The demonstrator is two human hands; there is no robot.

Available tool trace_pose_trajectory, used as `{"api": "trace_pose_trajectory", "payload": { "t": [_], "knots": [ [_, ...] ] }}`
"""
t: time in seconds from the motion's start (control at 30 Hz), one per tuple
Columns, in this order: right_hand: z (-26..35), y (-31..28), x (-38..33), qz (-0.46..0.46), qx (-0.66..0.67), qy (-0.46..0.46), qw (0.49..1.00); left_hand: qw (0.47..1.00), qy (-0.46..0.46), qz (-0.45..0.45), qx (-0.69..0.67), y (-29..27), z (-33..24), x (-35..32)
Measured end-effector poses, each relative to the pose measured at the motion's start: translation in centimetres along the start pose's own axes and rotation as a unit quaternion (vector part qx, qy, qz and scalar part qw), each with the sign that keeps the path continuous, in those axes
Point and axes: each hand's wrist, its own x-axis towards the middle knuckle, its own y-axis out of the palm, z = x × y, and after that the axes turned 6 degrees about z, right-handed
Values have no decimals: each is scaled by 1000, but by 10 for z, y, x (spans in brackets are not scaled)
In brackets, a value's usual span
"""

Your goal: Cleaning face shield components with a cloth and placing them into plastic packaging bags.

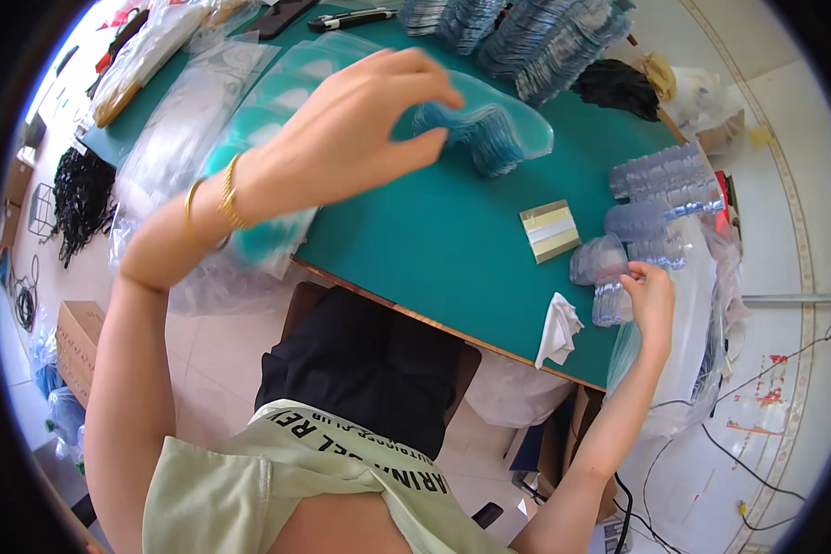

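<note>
My left hand [365,120] hovers over the far left part of the green table [415,249], its thumb and fingers apart with nothing between them. Just to its right lies a fanned stack of blue-tinted clear plastic lens pieces [494,138]. On the right side of the table, my right hand [651,295] pinches the edge of a clear curved plastic piece [598,260]. That piece lies at the near end of several rows of similar clear pieces [656,180]. Beside it sits a small yellowish block with a pale strip [549,231].
A crumpled white cloth [560,331] lies by the near right edge. Large stacks of lens pieces [545,46] stand at the back, near black straps [616,88]. Overlapping clear-and-teal sheets [268,120] and plastic bags [175,129] cover the left. A box cutter [353,18] lies far back.
</note>
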Motion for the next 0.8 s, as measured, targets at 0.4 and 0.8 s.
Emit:
{"api": "trace_pose_trajectory", "payload": {
  "t": [0.4,0.8],
  "knots": [
    [201,77,-73,5,209,-239,948,952,-232,137,-144,68,-40,-99],
    [129,86,-105,-93,230,-47,967,958,-187,169,-138,66,-26,-117]
  ]
}}
